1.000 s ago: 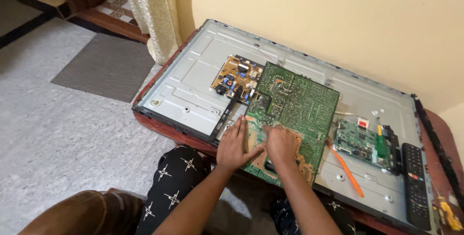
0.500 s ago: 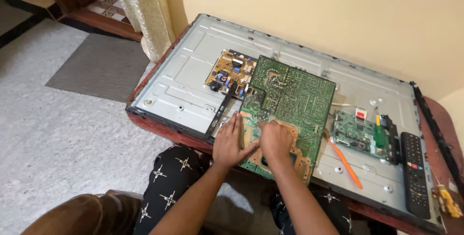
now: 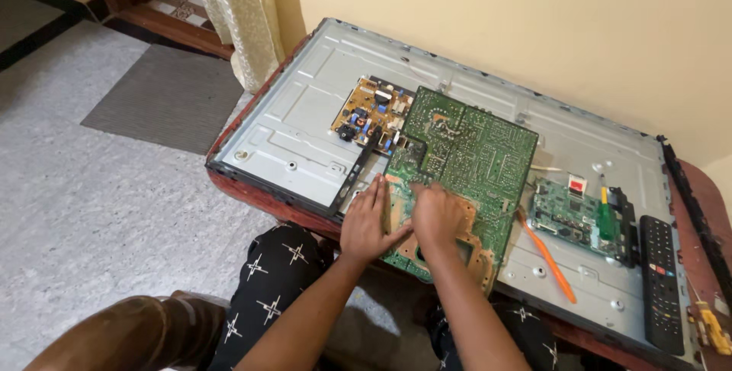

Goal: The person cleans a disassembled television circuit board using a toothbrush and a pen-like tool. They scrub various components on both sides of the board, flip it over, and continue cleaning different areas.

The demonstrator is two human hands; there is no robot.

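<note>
Both hands down on large green circuit board (image 3: 465, 157), lying solder side up, tilted across grey metal back panel (image 3: 305, 127) of an opened flat screen on the worktop. Left hand (image 3: 368, 222) flat at board's near left edge, fingers (image 3: 379, 192) pressed together, extended. Right hand (image 3: 437, 215) just beside it, on the board; fingers curled under, pinching or not cannot be told. Yellow-brown power board (image 3: 371, 112) behind, partly covered. Small green board (image 3: 572, 215) to the right. Orange pry tool (image 3: 547, 256) between the boards. Black remote (image 3: 662, 279) near panel's right edge.
</note>
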